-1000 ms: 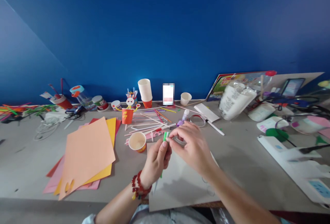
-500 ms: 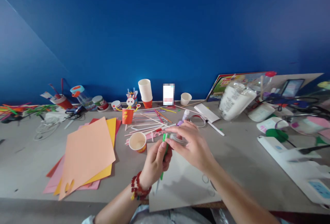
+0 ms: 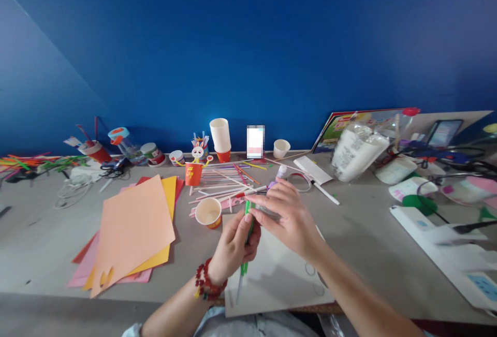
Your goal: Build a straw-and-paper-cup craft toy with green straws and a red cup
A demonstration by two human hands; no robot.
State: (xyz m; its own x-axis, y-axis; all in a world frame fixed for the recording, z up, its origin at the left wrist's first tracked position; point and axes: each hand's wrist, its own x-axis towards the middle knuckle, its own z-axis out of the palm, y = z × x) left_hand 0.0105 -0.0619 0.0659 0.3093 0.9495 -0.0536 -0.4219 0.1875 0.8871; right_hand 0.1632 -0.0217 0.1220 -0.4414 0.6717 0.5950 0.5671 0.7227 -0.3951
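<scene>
My left hand (image 3: 236,241) is wrapped round a slim green tool (image 3: 244,268), most of it hidden in the fist. A thin grey, blade-like end points down from it towards the white sheet. Green edges show above the left thumb. There the thumb and bent forefinger of my right hand (image 3: 289,218) close in on the tool's top end; anything small between those fingertips is hidden. Beneath both hands lies the white sheet (image 3: 279,280). Just left of the fingers stands an open paper cup (image 3: 208,214).
Coloured paper sheets (image 3: 135,228) are stacked at the left. Behind the hands lie several paper straws (image 3: 221,176), a red cup with a rabbit figure (image 3: 193,174) and stacked cups (image 3: 220,135). A white power strip (image 3: 423,249) and a plastic-wrapped pack (image 3: 357,153) are at the right.
Both hands stay nearly in place, with the right fingertips slightly lower at the tool's top. More of the green tool and its grey end shows below my left fist. The view has shifted slightly.
</scene>
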